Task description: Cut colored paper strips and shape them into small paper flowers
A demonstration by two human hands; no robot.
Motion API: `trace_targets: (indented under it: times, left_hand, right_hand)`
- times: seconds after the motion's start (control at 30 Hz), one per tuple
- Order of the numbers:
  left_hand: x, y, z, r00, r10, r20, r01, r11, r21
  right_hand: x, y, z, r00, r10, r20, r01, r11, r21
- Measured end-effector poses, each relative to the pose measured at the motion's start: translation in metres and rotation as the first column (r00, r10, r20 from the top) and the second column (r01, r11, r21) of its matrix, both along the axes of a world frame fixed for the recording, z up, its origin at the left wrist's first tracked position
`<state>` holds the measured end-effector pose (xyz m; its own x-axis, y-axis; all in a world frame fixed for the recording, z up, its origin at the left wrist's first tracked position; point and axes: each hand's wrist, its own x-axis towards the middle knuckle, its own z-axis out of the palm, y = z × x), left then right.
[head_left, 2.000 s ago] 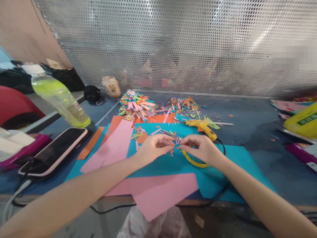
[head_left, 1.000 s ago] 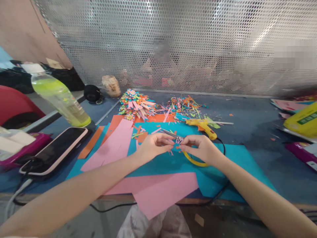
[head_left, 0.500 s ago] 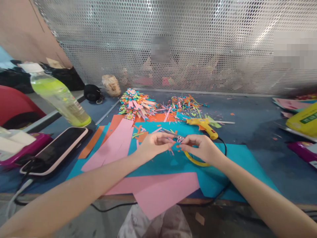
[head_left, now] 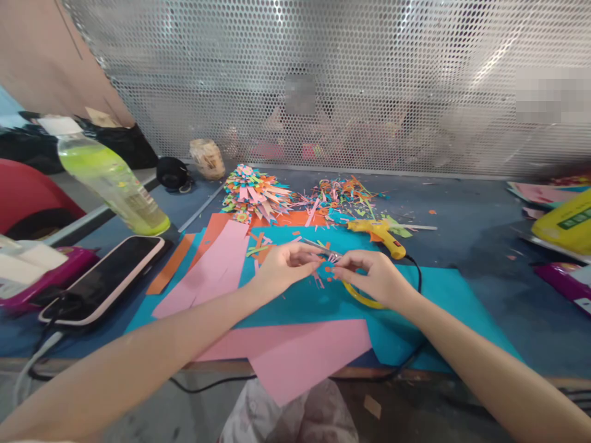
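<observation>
Two hands (head_left: 286, 269) (head_left: 376, 277), grip state unclear, near diagonal scissors (head_left: 335, 254), blades toward far left

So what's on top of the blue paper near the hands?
On the blue paper lie scissors and small pink, orange and green scraps. The right hand covers part of the scissors; whatever lies beneath that hand can't be seen.

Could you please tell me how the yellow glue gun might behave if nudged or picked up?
The yellow glue gun would probably feel stiff, as its body looks like molded plastic. Lying on its side, it seems unlikely to roll. Its black cord may trail or tug at the handle.
</observation>
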<state>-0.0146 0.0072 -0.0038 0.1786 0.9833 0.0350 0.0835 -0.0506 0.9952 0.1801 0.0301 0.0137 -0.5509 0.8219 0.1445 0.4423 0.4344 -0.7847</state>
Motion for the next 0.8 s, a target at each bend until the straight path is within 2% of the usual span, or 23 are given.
trace_targets:
  times: [0.1,0.17,0.23,0.37,0.43,0.5,0.57,0.7,0.8]
  left_hand:
    - [-0.002,0.001,0.003,1.000,0.026,-0.012,-0.026,0.999,-0.019]
    - [-0.007,0.002,0.008,0.997,0.069,-0.027,-0.068,0.998,0.015]
    - [-0.015,0.005,0.016,0.985,0.168,-0.043,-0.164,0.983,0.084]
    - [-0.036,0.018,0.032,0.917,0.397,0.016,-0.388,0.885,0.258]
    - [-0.046,0.024,0.035,0.889,0.454,0.068,-0.449,0.832,0.327]
    - [-0.054,0.027,0.033,0.878,0.478,0.031,-0.452,0.807,0.380]
    - [-0.062,0.028,0.025,0.862,0.501,-0.077,-0.428,0.801,0.419]
    - [-0.077,0.029,0.008,0.837,0.419,-0.353,-0.285,0.883,0.372]
    - [-0.087,0.028,0.011,0.809,0.383,-0.446,-0.231,0.904,0.359]
  right_hand:
    - [0.002,0.002,0.000,1.000,-0.012,-0.006,0.013,1.000,0.009]
    - [0.004,0.005,-0.001,1.000,-0.018,-0.020,0.019,0.999,0.033]
    - [0.008,0.010,-0.002,0.998,-0.053,-0.025,0.055,0.997,0.058]
    - [0.014,0.018,-0.001,0.988,-0.156,-0.018,0.157,0.984,0.085]
    - [0.016,0.021,-0.001,0.986,-0.165,-0.003,0.165,0.982,0.088]
    - [0.016,0.021,-0.002,0.988,-0.152,0.019,0.150,0.985,0.089]
    - [0.015,0.021,-0.003,0.990,-0.137,0.033,0.134,0.987,0.085]
    - [0.013,0.019,-0.004,0.990,-0.130,0.052,0.127,0.990,0.052]
    - [0.013,0.018,-0.003,0.987,-0.143,0.069,0.139,0.989,0.050]
